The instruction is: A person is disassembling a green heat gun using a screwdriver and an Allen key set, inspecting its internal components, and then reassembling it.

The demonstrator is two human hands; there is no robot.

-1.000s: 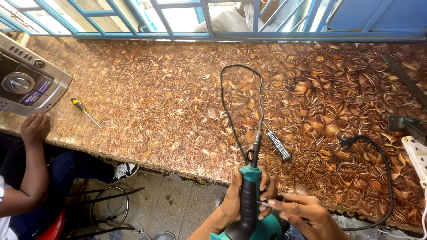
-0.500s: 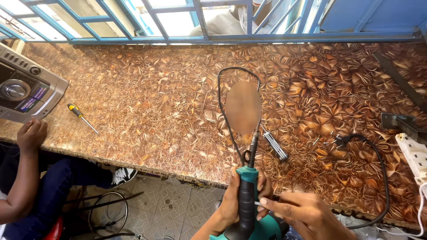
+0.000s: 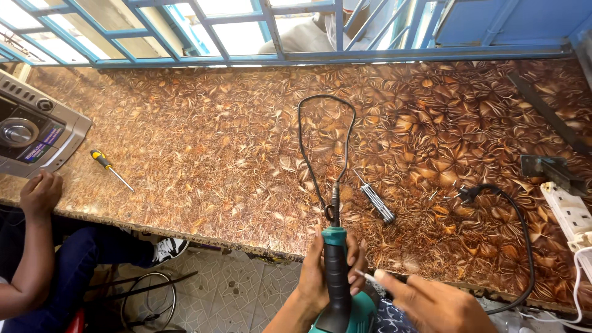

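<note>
Left hand (image 3: 320,274) wraps teal-black hand mixer (image 3: 339,290) at table (image 3: 203,142) front edge; wire whisk (image 3: 325,148) hangs over tabletop. Right hand (image 3: 431,302) pinches thin probe (image 3: 365,276) at handle. Judgement: steady grip, keep whisk off clear-handled screwdriver (image 3: 377,200).

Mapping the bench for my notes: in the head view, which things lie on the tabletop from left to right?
Grey stereo → yellow-handled screwdriver → black wire loop → clear-handled screwdriver → black plug and cable → white power strip.
</note>
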